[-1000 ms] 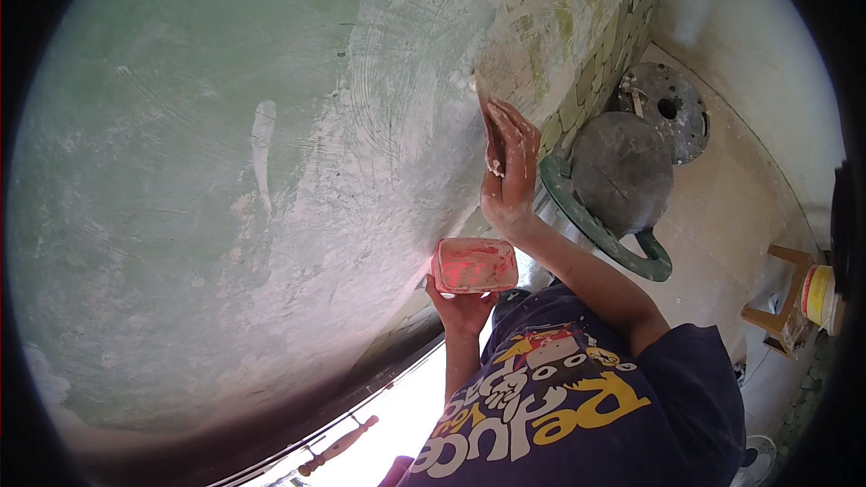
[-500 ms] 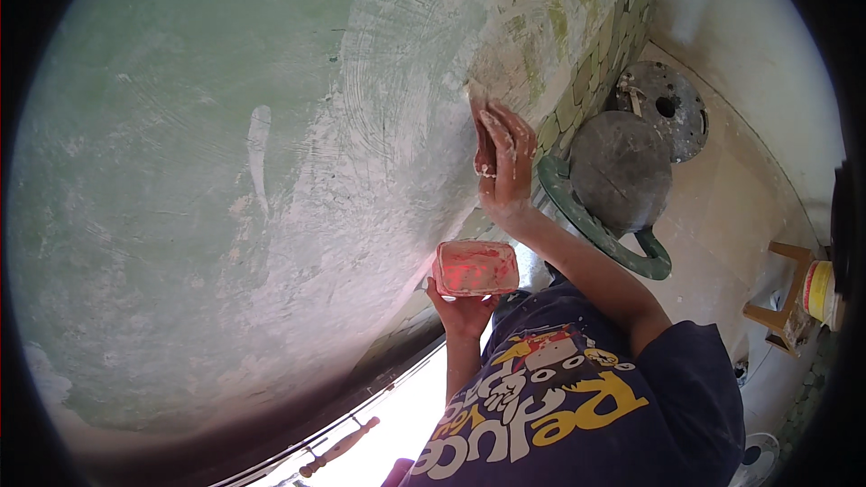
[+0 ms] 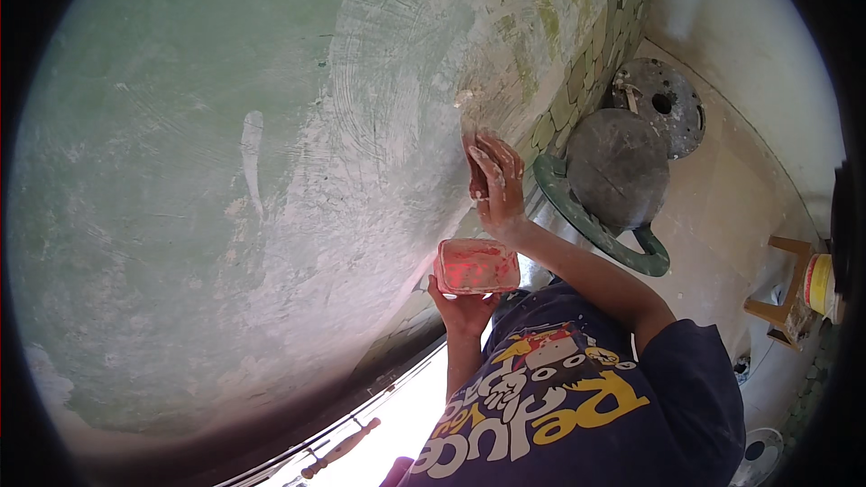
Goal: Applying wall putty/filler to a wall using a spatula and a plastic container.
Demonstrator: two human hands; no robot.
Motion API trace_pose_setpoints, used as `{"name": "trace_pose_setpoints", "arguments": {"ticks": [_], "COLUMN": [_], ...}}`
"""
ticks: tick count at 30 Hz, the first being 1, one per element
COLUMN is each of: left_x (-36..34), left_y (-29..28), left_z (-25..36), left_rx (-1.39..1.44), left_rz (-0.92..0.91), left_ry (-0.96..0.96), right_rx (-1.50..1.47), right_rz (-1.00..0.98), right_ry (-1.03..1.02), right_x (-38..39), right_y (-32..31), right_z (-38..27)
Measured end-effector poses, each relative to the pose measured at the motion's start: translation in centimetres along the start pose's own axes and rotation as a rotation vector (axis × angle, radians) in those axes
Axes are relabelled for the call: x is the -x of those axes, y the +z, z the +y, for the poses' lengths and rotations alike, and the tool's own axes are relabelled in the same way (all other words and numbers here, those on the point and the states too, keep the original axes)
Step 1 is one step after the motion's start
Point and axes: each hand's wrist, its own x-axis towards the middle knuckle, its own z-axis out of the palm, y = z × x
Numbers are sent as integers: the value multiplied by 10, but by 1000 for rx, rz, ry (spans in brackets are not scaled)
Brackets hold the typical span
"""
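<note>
Pale green wall (image 3: 180, 171) streaked with white arcs and dull grey-white patches, yellow-green blotches toward its top. Small reddish-pink tub (image 3: 476, 266), smeared white along the rim. White smudges across the right hand (image 3: 494, 182). Dark green rim on a grey round pan (image 3: 613, 171). Navy shirt (image 3: 613, 406) with yellow and white lettering. Cream floor (image 3: 722, 207). Orange-brown wooden stool (image 3: 783, 293).

tub (image 3: 476, 266) — small rectangular container, red-pink, smeared white inside, resting on the left hand (image 3: 465, 311), just below the right hand (image 3: 494, 182) | tin (image 3: 819, 283) — round can, yellow band with red edge, on a wooden stool (image 3: 783, 307), well off to the right of both hands
</note>
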Motion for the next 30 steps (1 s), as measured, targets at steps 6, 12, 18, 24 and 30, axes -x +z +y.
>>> {"name": "trace_pose_setpoints", "arguments": {"ticks": [6, 12, 18, 24, 30], "left_x": [2, 7, 5, 2, 2], "left_y": [-3, -5, -4, -3, -2], "left_z": [0, -2, -3, -2, -4], "left_rx": [-18, 15, -36, -66, -65], "left_rz": [-15, -57, -52, -35, -42], "left_ry": [24, 18, 18, 11, -5], "right_rx": [-322, -610, -701, -614, -493], "right_rz": [203, 174, 219, 164, 171], "right_ry": [190, 480, 515, 465, 340], "right_x": [-39, -69, -72, -74, -73], "right_y": [-17, -29, -29, -27, -25], "right_z": [-6, -16, -32, -42, -46]}}
